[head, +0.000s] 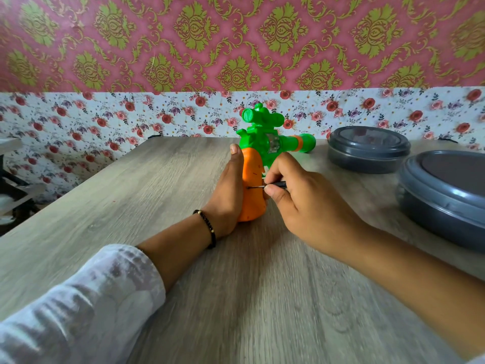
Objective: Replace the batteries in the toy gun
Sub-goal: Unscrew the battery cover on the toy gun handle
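On the wood-grain table (131, 206), the left hand (228, 195) grips the toy gun (258, 164); the right hand (301, 200) pinches a screwdriver (273, 185); two grey containers (367, 149) crowd the far right edge.

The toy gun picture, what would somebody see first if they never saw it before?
Probably the toy gun, bright green on top with an orange grip, standing mid-table. The left hand holds the grip while the right hand pinches a thin screwdriver against it. Next, the pink-and-gold wallpaper behind, and two grey lidded containers on the right.
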